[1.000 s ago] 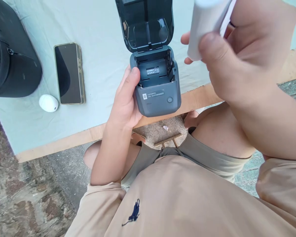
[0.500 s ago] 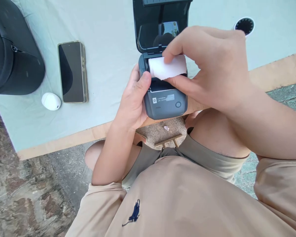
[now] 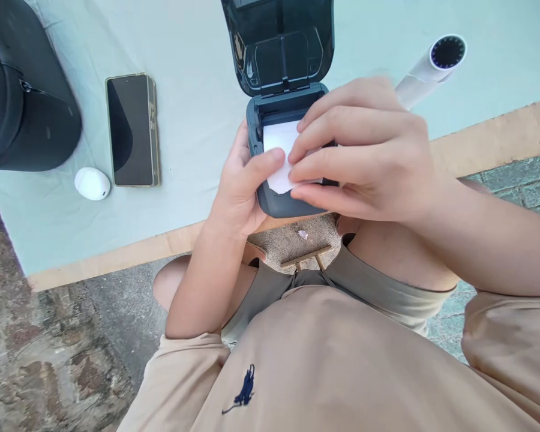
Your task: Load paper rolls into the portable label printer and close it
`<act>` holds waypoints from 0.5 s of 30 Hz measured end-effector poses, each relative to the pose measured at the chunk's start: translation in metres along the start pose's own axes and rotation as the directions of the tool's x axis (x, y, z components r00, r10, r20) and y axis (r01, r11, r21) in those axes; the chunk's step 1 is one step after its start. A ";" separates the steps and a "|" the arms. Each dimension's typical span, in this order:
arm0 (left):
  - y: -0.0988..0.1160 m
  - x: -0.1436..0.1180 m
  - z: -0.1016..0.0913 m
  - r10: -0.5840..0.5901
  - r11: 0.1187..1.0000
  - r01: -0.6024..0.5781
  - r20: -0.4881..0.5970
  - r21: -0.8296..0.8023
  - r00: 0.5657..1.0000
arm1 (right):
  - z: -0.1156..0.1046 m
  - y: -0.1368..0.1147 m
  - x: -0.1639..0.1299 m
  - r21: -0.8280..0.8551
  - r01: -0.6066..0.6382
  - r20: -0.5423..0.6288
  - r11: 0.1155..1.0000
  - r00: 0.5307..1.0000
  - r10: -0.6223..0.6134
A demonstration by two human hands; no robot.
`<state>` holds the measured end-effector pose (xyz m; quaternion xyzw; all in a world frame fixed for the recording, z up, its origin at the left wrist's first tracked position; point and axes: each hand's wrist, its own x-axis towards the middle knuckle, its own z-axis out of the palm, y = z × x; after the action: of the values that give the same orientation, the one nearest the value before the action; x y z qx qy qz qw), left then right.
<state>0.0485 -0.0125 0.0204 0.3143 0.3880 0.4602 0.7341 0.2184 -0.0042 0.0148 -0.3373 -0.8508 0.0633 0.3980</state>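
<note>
A small dark grey printer (image 3: 276,207) sits at the near edge of the table with its lid (image 3: 279,45) flipped open and upright. A white paper roll (image 3: 279,141) lies in its open bay, with a loose strip of paper drawn forward over the front. My left hand (image 3: 238,189) grips the printer's left side, thumb pressing on the paper strip. My right hand (image 3: 364,153) covers the right half of the bay, fingers laid flat on the paper and the printer's front. The printer's buttons are hidden under my fingers.
A pale cloth (image 3: 184,138) covers the wooden table (image 3: 117,258). A phone (image 3: 132,129) lies face up at left, with a white oval case (image 3: 92,183) beside it and a black bag (image 3: 24,96) at far left. A white tube with a dark end (image 3: 432,66) lies at right.
My right hand brought the paper roll down from above into the printer's bay, then pulled the paper's end forward. My left thumb moved onto the strip.
</note>
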 end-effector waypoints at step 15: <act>-0.007 0.003 -0.012 0.052 0.999 -0.052 0.053 -0.007 0.997 | -0.017 -0.004 -0.004 0.275 -0.429 0.146 0.860 0.903 0.403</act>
<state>0.0419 -0.0113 0.0082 0.3344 0.3589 0.4717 0.7327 0.2305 -0.0121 0.0256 -0.4455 -0.7539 0.2906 0.3856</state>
